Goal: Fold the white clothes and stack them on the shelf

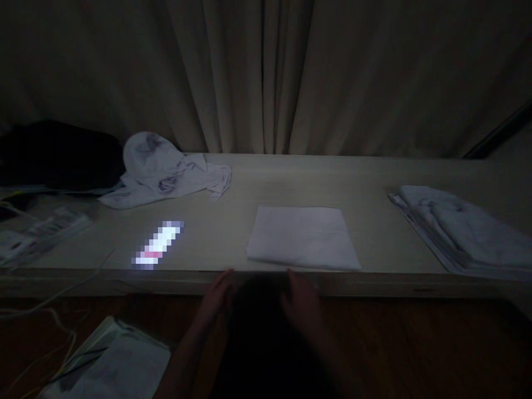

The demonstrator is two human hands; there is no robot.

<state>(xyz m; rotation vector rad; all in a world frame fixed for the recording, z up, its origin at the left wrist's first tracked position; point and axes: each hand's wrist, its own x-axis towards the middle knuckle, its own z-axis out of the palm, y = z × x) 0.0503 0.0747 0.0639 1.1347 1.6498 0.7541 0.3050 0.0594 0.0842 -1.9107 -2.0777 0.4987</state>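
A blank white sheet of paper (303, 237), perhaps folded, lies flat at the front of the pale desk (224, 238). Just below the desk's front edge is my left hand (218, 293), left of the paper, with its fingers loosely bent and apart. My right hand (302, 299) is by the same edge, below the paper, thumb spread from the fingers. Neither hand shows anything held. Dim light blurs the fingertips, and a dark shape (261, 332) fills the space between my hands.
A pixelated bright phone-like object (160, 244) lies left of the paper. Behind it is a crumpled white cloth (162, 172) beside a black bundle (58, 155). Stacked papers (469, 230) lie right. Cables (58, 302) hang at left above papers (120, 360). Curtains (233, 72) close off the back.
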